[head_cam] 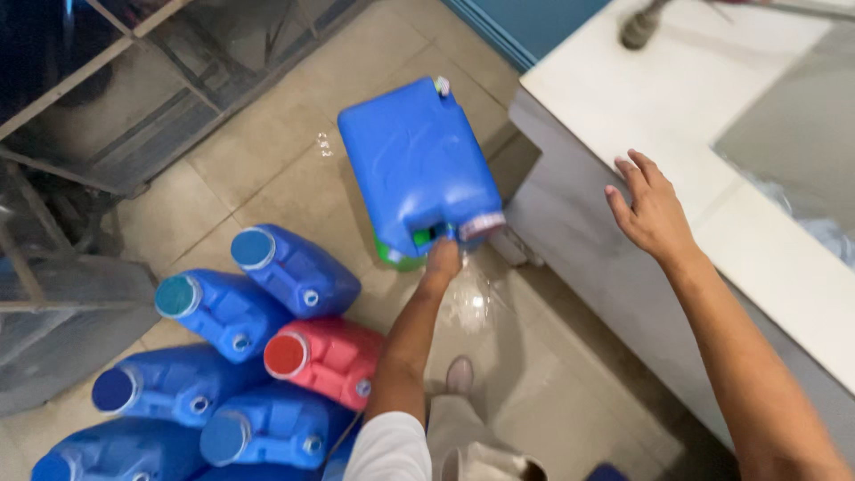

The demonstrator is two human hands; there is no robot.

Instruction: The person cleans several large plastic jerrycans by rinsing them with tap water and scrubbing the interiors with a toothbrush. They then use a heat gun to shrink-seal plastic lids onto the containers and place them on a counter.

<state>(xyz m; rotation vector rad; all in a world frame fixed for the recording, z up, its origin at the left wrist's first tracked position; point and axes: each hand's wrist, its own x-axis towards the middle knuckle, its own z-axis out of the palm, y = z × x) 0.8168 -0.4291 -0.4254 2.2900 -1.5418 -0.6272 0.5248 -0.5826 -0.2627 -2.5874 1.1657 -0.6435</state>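
One blue jug (419, 169) is gripped by the left hand (443, 260) and held tilted over the wet floor (267, 151); the right hand (653, 209), fingers spread, is rested on the worktop (677, 98). Six capped jugs (240, 356) are left lying nearby.

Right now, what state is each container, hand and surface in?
Blue jerrycan: lifted off the floor, tilted, held at its handle.
Left hand: closed on the jerrycan's handle.
Right hand: open, fingers spread, at the white counter edge.
Blue jugs: lying on their sides, capped.
Red jug: on its side, capped.
Floor: wet patch below the jerrycan.
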